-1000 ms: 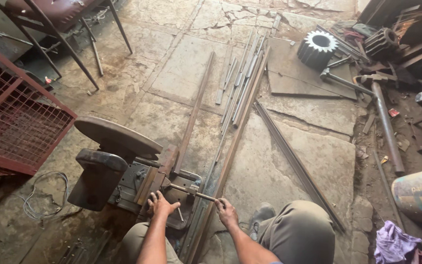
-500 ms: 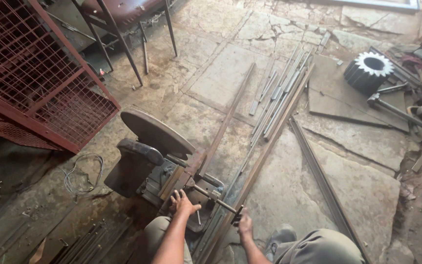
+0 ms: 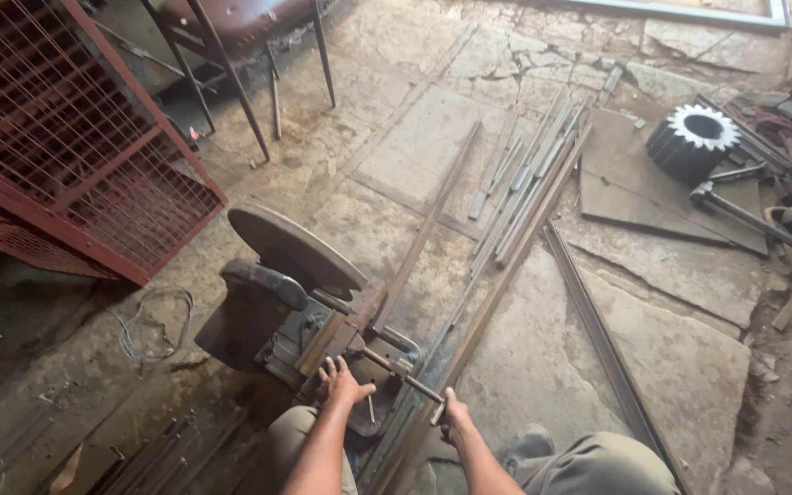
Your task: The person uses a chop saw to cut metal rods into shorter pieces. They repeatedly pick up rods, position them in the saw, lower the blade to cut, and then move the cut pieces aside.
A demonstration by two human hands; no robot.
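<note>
My left hand [image 3: 341, 385] rests spread, grip released, on the saw's vise [image 3: 359, 353]; my right hand [image 3: 454, 419] apparently clenches the vise handle [image 3: 405, 374]. A steel bar [image 3: 428, 229] lies clamped, extending across the floor [image 3: 689, 357].

cracked stone floor [image 3: 680, 339], chop saw [image 3: 300, 302], long steel bars [image 3: 524, 183], gear wheel [image 3: 694, 142], red wire cage [image 3: 57, 137]

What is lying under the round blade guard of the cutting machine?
Under the round blade guard, a long metal bar passes through the machine's vise. The blade and the cutting point are covered, so they cannot be seen.
</note>
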